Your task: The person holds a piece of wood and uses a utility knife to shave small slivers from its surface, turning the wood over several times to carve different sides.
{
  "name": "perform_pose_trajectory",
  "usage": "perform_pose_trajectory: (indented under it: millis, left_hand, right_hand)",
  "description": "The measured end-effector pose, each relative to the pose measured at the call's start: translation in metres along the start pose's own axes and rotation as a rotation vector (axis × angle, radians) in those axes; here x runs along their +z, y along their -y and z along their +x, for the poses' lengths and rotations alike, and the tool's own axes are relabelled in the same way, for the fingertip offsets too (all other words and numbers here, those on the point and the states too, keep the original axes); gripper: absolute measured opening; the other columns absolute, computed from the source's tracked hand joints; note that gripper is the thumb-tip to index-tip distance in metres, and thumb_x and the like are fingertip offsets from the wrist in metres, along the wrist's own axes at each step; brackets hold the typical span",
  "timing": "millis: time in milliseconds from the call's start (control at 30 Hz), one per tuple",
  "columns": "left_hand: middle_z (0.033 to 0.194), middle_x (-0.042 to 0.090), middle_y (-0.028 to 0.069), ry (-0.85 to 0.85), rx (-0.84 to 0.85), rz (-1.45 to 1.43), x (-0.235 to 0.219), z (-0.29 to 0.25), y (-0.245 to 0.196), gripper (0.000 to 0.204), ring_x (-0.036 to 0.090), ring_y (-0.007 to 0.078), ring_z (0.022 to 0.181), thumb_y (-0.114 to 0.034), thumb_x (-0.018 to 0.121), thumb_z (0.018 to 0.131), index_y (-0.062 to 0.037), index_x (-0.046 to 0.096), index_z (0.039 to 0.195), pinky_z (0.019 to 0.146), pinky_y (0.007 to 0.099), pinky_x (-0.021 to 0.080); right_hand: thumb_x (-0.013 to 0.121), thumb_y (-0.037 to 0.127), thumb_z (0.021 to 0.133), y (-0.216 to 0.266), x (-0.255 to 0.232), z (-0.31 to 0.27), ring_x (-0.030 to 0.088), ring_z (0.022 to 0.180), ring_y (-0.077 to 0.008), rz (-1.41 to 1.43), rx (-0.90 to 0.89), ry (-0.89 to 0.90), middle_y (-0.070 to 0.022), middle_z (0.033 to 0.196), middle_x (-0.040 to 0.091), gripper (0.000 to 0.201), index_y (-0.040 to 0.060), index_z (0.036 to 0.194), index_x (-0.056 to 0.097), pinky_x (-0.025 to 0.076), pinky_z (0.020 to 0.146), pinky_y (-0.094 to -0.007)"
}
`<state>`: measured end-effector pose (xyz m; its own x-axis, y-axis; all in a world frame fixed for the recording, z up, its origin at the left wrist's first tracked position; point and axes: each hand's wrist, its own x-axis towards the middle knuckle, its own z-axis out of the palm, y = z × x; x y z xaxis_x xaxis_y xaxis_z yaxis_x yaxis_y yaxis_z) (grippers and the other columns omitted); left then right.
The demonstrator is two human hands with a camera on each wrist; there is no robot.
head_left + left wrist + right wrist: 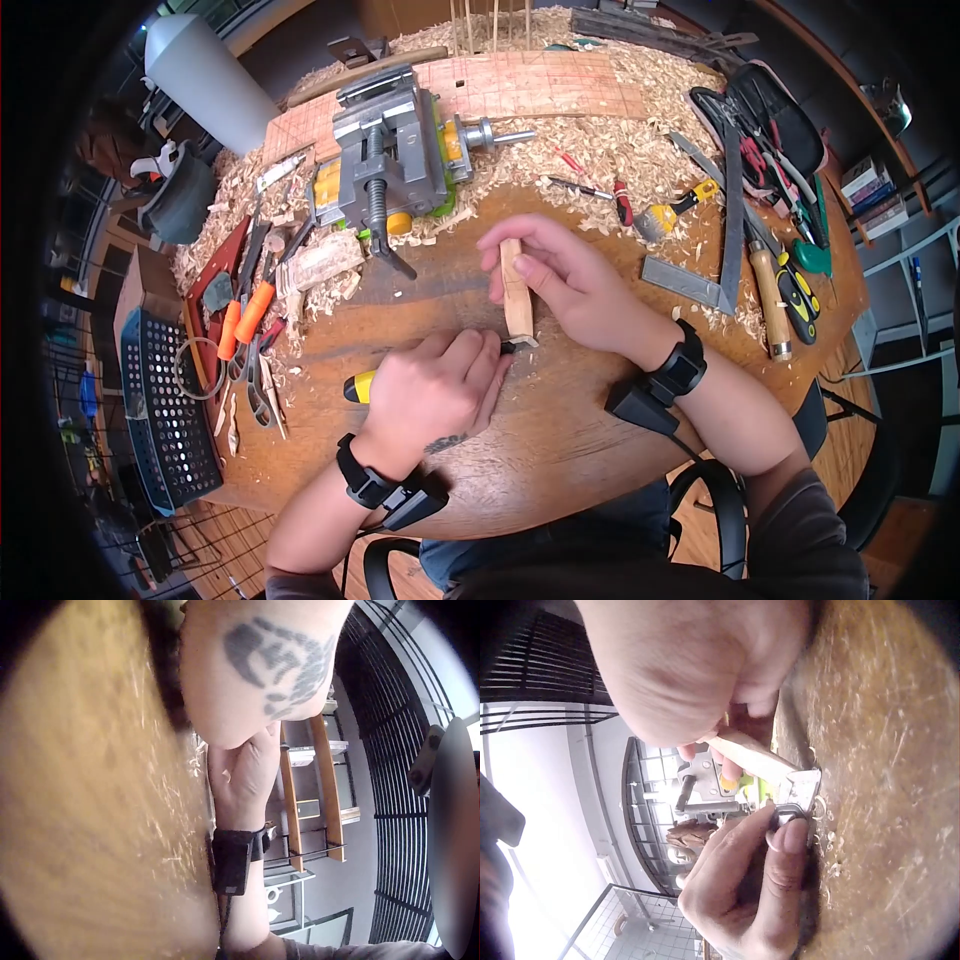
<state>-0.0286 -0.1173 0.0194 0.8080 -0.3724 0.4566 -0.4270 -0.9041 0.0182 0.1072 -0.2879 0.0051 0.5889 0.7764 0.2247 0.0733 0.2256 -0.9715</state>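
My right hand (560, 285) holds a small tapered wood block (516, 290), tilted with its lower end close over the table. The thumb lies along the block's near face. My left hand (430, 395) is curled round a yellow and black utility knife (358, 386), whose handle end sticks out at the left of the fist. In the right wrist view the metal blade (805, 787) lies against the block's lower end, with the left thumb and forefinger (784, 836) pinching the knife's front. The left wrist view hides the knife behind the hand.
A metal vise (385, 150) stands behind the hands amid wood shavings (560, 150), with a marked plank (545, 90) behind it. Orange-handled scissors (245, 320) lie left. A metal square (690, 283), a wooden-handled tool (770, 300) and a brush (675, 210) lie right.
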Motion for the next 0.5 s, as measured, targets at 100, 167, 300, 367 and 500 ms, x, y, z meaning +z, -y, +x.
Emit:
perform_pose_trajectory:
  millis: [100, 167, 300, 367, 500]
  left_hand:
    - [0.074, 0.060, 0.0050, -0.020, 0.014, 0.005, 0.002, 0.001, 0.001, 0.021, 0.062, 0.0215, 0.059, -0.017, 0.080, 0.083, -0.0025, 0.072, 0.097, 0.052, 0.0337, 0.050]
    - [0.074, 0.060, 0.0050, -0.048, -0.010, 0.031, -0.004, 0.008, 0.000, 0.021, 0.062, 0.0215, 0.059, -0.016, 0.080, 0.083, -0.0027, 0.072, 0.097, 0.051, 0.0337, 0.050]
    - [0.074, 0.059, 0.0049, -0.106, -0.045, 0.028, 0.001, 0.013, 0.001, 0.022, 0.061, 0.0214, 0.058, -0.017, 0.080, 0.082, -0.0033, 0.072, 0.097, 0.050, 0.0337, 0.049]
    - [0.074, 0.059, 0.0050, -0.062, -0.013, 0.007, 0.002, 0.006, 0.000, 0.022, 0.061, 0.0214, 0.058, -0.017, 0.080, 0.082, -0.0033, 0.072, 0.097, 0.050, 0.0338, 0.049]
    - [0.075, 0.061, 0.0054, -0.012, 0.015, 0.001, 0.000, -0.001, -0.004, 0.023, 0.062, 0.0216, 0.059, -0.017, 0.080, 0.082, -0.0032, 0.072, 0.097, 0.051, 0.0341, 0.049]
  right_hand:
    - [0.046, 0.007, 0.109, 0.000, 0.002, 0.000, 0.064, 0.097, -0.0124, 0.000, 0.009, -0.007, -0.0048, 0.112, 0.060, 0.027, 0.0058, 0.134, 0.056, 0.052, 0.087, -0.0282]
    - [0.047, 0.008, 0.109, -0.002, 0.002, 0.000, 0.064, 0.097, -0.0121, 0.010, 0.017, -0.015, -0.0048, 0.112, 0.060, 0.026, 0.0055, 0.134, 0.057, 0.052, 0.087, -0.0278]
    - [0.048, 0.008, 0.109, -0.002, 0.001, 0.001, 0.064, 0.097, -0.0116, -0.010, -0.011, 0.000, -0.0047, 0.112, 0.061, 0.026, 0.0051, 0.134, 0.057, 0.052, 0.086, -0.0274]
    - [0.048, 0.008, 0.109, -0.002, 0.002, 0.000, 0.064, 0.098, -0.0117, -0.017, 0.000, 0.002, -0.0048, 0.113, 0.061, 0.026, 0.0050, 0.134, 0.057, 0.052, 0.086, -0.0275]
    - [0.049, 0.007, 0.109, -0.003, 0.002, 0.001, 0.063, 0.098, -0.0104, 0.024, -0.001, 0.002, -0.0039, 0.109, 0.063, 0.026, 0.0054, 0.134, 0.057, 0.052, 0.085, -0.0265]
